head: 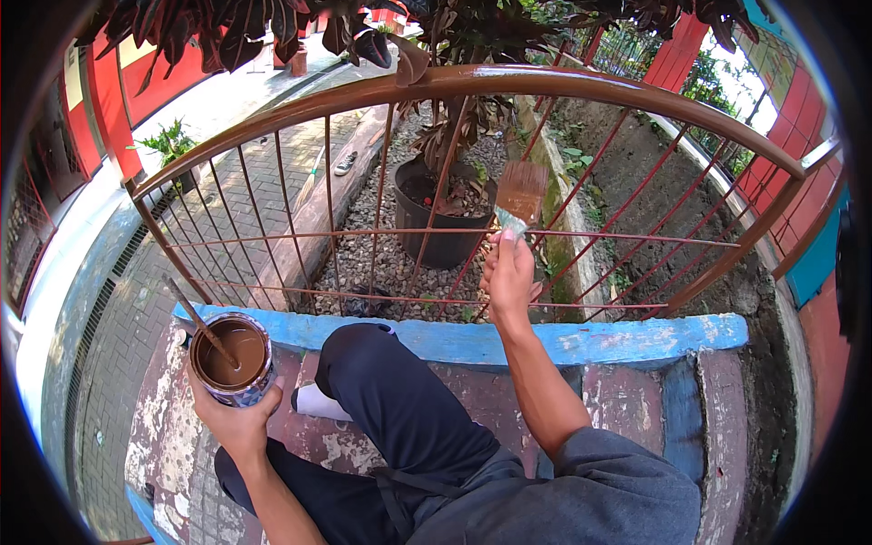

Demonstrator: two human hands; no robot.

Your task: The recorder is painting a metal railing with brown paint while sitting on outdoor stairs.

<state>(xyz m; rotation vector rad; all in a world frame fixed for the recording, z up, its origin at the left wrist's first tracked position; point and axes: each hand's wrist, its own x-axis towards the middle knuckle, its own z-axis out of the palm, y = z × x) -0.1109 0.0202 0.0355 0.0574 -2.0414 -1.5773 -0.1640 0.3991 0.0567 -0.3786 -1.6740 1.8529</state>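
Note:
My left hand (235, 415) is wrapped around a can of brown paint (238, 388), held level over the bench-like concrete ledge. A thin stirring stick (194, 310) leans in the paint, its upper end sticking out past the rim. My right hand (507, 276) grips a wide paintbrush (523, 191) by its handle, bristles pointing up and away. Brown paint coats the bristles. In the view the brush overlaps the thin bars of a metal railing (422, 233); whether it touches them I cannot tell. The railing's thick brown top rail (320, 99) looks glossy.
Beyond the railing, a plant in a black pot (443, 238) stands on gravel (361, 252). Dark red leaves (252, 30) hang over the top rail. The ledge (627, 402) has a blue painted edge (436, 340). A shoe (346, 163) and a broom (310, 180) lie farther left.

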